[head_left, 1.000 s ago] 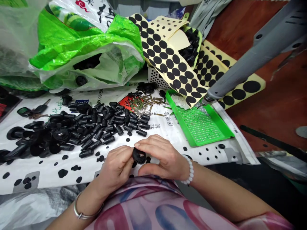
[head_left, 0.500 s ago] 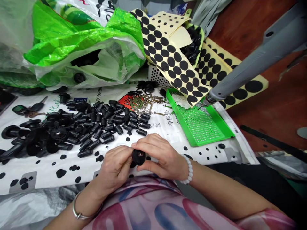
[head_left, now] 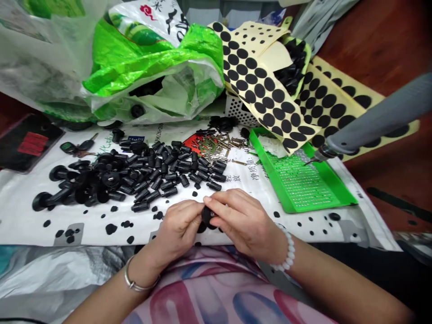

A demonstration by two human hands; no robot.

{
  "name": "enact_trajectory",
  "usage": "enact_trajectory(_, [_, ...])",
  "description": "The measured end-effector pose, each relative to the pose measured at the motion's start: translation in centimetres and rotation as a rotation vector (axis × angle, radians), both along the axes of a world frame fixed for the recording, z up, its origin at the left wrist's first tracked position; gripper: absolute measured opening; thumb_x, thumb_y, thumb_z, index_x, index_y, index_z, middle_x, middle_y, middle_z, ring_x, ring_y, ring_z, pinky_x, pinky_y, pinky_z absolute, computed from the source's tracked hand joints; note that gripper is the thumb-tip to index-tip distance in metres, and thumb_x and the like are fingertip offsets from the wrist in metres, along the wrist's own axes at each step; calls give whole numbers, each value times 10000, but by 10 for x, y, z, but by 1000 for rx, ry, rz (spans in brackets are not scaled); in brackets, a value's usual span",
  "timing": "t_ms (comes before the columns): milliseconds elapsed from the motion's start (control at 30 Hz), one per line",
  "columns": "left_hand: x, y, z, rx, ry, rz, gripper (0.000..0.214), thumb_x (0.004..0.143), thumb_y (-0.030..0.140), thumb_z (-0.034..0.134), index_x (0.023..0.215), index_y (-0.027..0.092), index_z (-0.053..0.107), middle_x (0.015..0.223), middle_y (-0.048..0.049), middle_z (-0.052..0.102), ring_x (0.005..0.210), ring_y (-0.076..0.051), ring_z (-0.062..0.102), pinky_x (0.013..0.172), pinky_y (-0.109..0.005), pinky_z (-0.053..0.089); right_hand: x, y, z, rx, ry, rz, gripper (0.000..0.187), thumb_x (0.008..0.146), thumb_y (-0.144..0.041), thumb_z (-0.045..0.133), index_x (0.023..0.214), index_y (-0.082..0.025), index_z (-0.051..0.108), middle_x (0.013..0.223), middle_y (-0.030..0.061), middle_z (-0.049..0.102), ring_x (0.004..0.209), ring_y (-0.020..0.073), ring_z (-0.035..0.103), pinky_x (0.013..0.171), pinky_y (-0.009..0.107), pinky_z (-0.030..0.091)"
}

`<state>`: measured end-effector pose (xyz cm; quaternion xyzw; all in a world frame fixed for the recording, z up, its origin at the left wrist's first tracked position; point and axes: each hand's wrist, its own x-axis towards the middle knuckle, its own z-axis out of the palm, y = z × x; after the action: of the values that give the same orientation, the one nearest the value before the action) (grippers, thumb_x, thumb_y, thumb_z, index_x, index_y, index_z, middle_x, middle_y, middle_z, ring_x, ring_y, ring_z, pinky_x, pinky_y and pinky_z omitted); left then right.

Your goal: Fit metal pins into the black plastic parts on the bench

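Close to the table's front edge, a round black plastic part (head_left: 207, 217) is held between both hands. Its near face shows a small metal piece; the rest is covered by fingers. My left hand (head_left: 178, 227) is closed around its left side, thumb and fingers pinched. My right hand (head_left: 248, 220) is closed too, its fingertips over the part's face and right edge. Just beyond the hands lies a heap of black cylindrical plastic pieces (head_left: 165, 168), with flanged black parts (head_left: 97, 177) to its left. Thin metal strips (head_left: 224, 146) are scattered behind the heap.
A grey electric screwdriver (head_left: 364, 121) hangs at the right, its bit over a green tray (head_left: 288, 204) of small screws. Sheets of black round stickers (head_left: 259, 90) lean on a basket (head_left: 239, 110). A green plastic bag (head_left: 155, 63), keys (head_left: 79, 146) and a dark flat object (head_left: 29, 141) lie further back.
The view has shifted, so the table and hands appear further right. My right fingers have moved inward over the face of the black part, covering more of it.
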<state>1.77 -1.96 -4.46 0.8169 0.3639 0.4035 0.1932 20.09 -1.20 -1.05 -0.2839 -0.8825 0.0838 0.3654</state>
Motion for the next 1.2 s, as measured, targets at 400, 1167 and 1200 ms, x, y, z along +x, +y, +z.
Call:
enact_trajectory(400, [-1, 0, -3, -48, -68, 32, 189, 878, 112, 420, 727, 170, 519, 587, 17, 524, 529, -97, 483, 513, -211, 397, -7, 0, -16, -83, 234, 9, 221, 872, -126, 536, 1079, -139, 613, 965, 112, 708, 891, 173, 678, 770, 284, 576])
enact_trajectory(1167, [2, -3, 4, 47, 257, 82, 250, 849, 91, 369, 761, 156, 593, 596, -35, 576, 552, -161, 523, 532, -283, 436, 4, 6, -10, -112, 55, 63, 115, 868, -128, 494, 935, -154, 583, 948, 124, 665, 891, 182, 653, 748, 300, 570])
enact_trajectory(1200, [0, -4, 8, 33, 268, 89, 227, 867, 112, 383, 844, 151, 606, 638, -39, 602, 578, -160, 542, 553, -282, 450, 5, 6, -11, -125, 87, 62, 109, 865, -130, 506, 940, -158, 580, 954, 124, 660, 897, 182, 650, 748, 303, 568])
